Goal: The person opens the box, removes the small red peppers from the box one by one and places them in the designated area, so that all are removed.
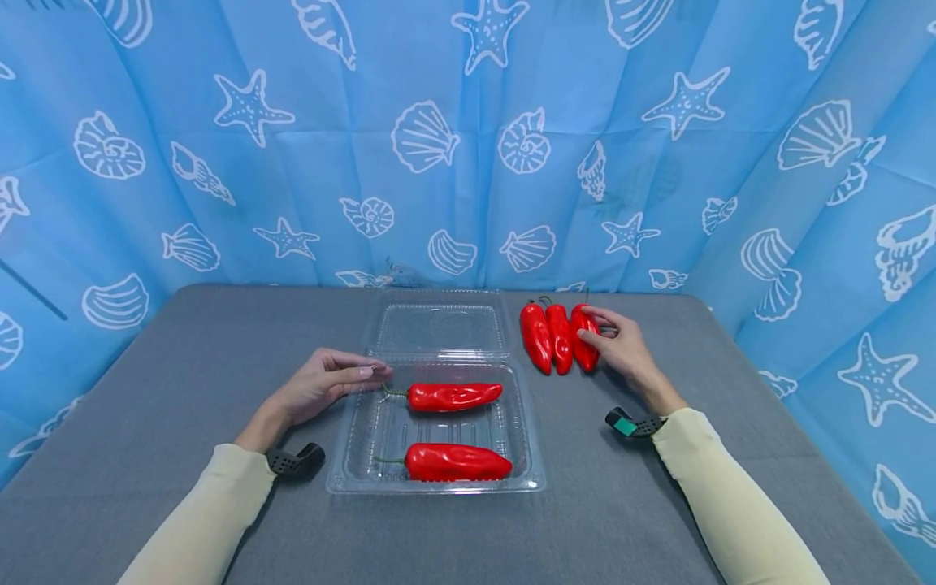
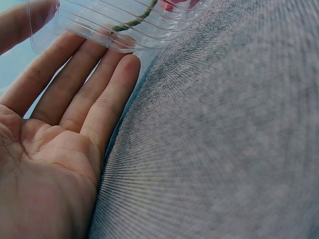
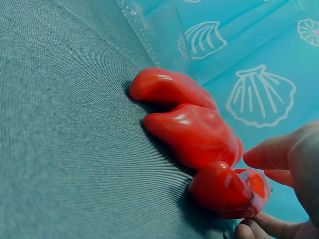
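Observation:
On the grey table stands an opened clear plastic container [image 1: 530,455]. In its base lie two red peppers, one upper [image 1: 453,396] and one lower [image 1: 459,461], with green stems toward the left. My left hand [image 1: 332,380] pinches the container's left rim, thumb over the edge and long fingers against the outer wall [image 2: 99,79]. Right of the container three more red peppers lie side by side: a left one [image 1: 536,337], a middle one [image 1: 560,337] and a right one [image 1: 583,345]. Around the right one my right hand [image 1: 621,345] has its thumb and fingers on opposite sides.
The container's lid [image 1: 442,325] lies folded back toward the curtain. A blue curtain [image 1: 468,179] with white shells and starfish hangs behind the grey table [image 1: 607,504]. Each wrist wears a black band, the right one [image 1: 634,424] with a green patch.

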`<control>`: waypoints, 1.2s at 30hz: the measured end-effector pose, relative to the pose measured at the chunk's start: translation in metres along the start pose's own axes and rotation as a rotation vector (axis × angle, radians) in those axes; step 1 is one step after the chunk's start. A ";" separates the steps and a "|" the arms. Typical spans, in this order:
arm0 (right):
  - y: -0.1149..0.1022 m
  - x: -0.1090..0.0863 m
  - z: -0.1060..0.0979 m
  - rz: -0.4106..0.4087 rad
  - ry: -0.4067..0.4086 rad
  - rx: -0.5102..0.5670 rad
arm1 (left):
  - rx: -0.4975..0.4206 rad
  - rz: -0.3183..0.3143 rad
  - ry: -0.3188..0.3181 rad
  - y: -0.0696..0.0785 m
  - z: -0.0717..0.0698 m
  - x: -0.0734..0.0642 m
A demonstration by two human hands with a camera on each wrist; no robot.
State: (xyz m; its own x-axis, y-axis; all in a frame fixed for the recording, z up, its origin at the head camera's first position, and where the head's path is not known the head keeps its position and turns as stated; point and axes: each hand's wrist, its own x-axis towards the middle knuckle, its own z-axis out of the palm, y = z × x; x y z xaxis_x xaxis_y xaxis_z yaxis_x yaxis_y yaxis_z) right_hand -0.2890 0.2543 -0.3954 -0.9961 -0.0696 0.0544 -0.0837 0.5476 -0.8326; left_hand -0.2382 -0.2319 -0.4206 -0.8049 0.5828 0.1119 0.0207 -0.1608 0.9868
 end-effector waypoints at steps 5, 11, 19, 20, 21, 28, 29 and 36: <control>-0.002 0.000 -0.003 -0.005 0.002 -0.022 | -0.002 0.005 -0.004 0.001 0.000 0.000; -0.013 -0.002 -0.008 0.004 0.023 -0.060 | -0.008 -0.002 0.001 0.002 0.001 -0.001; -0.027 -0.005 -0.010 -0.052 0.020 -0.065 | -0.011 -0.002 0.002 0.000 0.000 0.000; -0.029 -0.006 -0.010 -0.057 0.016 -0.064 | -0.012 -0.001 0.003 0.000 0.000 0.000; -0.031 -0.006 -0.010 -0.060 0.012 -0.063 | -0.014 -0.002 0.003 0.000 0.000 0.000; -0.050 -0.012 -0.007 -0.079 -0.014 -0.057 | -0.021 0.005 -0.006 0.001 0.001 0.000; -0.053 -0.013 -0.006 -0.087 -0.023 -0.056 | -0.022 0.004 -0.007 0.001 0.001 0.000; -0.069 -0.021 0.008 -0.181 -0.107 -0.056 | -0.010 0.010 -0.015 0.000 0.000 0.000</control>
State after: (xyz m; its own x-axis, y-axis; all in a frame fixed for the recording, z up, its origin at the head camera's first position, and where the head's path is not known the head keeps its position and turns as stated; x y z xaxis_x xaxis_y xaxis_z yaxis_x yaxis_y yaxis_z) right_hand -0.2618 0.2114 -0.3429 -0.9563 -0.2573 0.1386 -0.2650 0.5632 -0.7827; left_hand -0.2385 -0.2319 -0.4207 -0.7958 0.5928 0.1235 0.0228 -0.1745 0.9844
